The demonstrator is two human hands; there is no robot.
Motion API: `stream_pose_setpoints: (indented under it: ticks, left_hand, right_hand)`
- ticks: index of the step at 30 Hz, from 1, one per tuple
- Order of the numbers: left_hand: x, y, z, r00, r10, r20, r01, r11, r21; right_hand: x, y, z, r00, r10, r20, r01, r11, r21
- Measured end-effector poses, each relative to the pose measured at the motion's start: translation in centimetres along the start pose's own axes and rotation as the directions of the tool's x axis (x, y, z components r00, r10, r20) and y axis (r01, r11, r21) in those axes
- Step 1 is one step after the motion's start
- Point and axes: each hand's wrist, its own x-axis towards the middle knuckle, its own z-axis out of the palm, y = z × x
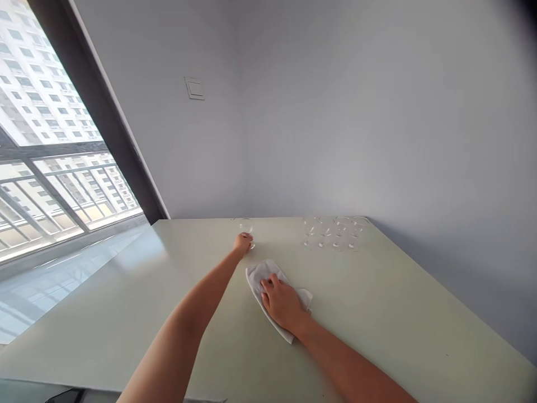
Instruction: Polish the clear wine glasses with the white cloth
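Note:
Stretched out toward the far edge of the table, my left hand (243, 243) has its fingers closed around the stem of a clear stemmed glass (246, 225). The glass stands upright, its bowl showing above the fingers and part of its foot beside them. Nearer to me, my right hand (282, 302) rests with curled fingers on a pale grey-white cloth (257, 274), gripping it against the tabletop. The palm hides the middle of the cloth, and a folded corner sticks out on the right.
Several more clear stemmed glasses (335, 232) stand in a row near the back right of the pale green table (377, 324). Grey walls meet behind the table, with a light switch (195, 88) on the left one. A window with a railing (75, 187) lies to the left.

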Motion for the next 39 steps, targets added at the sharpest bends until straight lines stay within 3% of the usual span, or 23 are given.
stream_pose_setpoints:
  ticks: [4,8,12,15,18,19,21,23,25,28,32,35,39]
  left_hand:
    - [0.7,-1.1,-7.8,0.986,-0.045,-0.158,0.040,0.999,-0.031]
    - [1.1,-1.7,-13.3,0.957,-0.084,-0.278,0.067,0.995,-0.070]
    - [0.5,-2.0,-15.9,0.921,-0.104,-0.376,0.067,0.992,-0.109]
    - [-0.8,-2.4,-15.8,0.863,-0.113,-0.493,0.063,0.991,-0.117]
    - [-2.1,-2.4,-13.5,0.810,-0.081,-0.581,0.028,0.995,-0.099]
    - [-2.4,-2.2,-12.2,0.812,-0.057,-0.581,0.006,0.996,-0.089]
    - [-2.9,-1.5,-8.9,0.857,0.004,-0.515,-0.046,0.997,-0.069]
    - [-3.1,-0.5,-4.7,0.935,0.061,-0.350,-0.087,0.994,-0.061]
    - [-3.4,0.6,0.0,0.991,0.087,-0.106,-0.094,0.993,-0.065]
    - [-3.8,2.1,6.8,0.976,0.091,0.198,-0.077,0.994,-0.077]
    - [-4.2,3.4,14.1,0.931,0.072,0.357,-0.043,0.995,-0.089]
    - [-4.1,4.1,17.4,0.918,0.065,0.391,-0.030,0.995,-0.094]
    - [-3.6,4.5,18.6,0.904,0.087,0.418,-0.045,0.993,-0.110]
  right_hand:
    - [0.0,0.0,0.1,1.000,-0.006,-0.016,0.006,1.000,0.024]
    - [0.0,0.1,0.2,1.000,-0.003,-0.024,0.004,1.000,0.030]
    - [-0.1,0.1,0.2,1.000,0.000,-0.018,0.001,0.999,0.036]
    - [-0.1,0.0,0.1,1.000,-0.003,-0.017,0.004,0.999,0.040]
    - [-0.1,-0.2,0.0,1.000,0.013,-0.008,-0.012,0.999,0.038]
    - [0.0,-0.2,-0.1,1.000,0.014,-0.004,-0.014,0.999,0.036]
    - [0.0,-0.2,-0.1,1.000,0.009,0.004,-0.009,1.000,0.028]
    - [0.1,-0.2,-0.1,1.000,0.009,0.012,-0.009,1.000,0.011]
    - [0.2,-0.2,0.0,1.000,0.010,0.018,-0.010,1.000,-0.004]
    - [0.2,-0.2,0.1,1.000,0.007,0.009,-0.007,1.000,-0.011]
    - [0.1,-0.1,0.2,0.999,0.002,-0.053,-0.002,1.000,0.006]
    - [0.1,0.0,0.3,0.997,0.012,-0.079,-0.010,1.000,0.029]
    - [0.1,0.2,0.3,0.998,0.015,-0.068,-0.012,0.999,0.039]
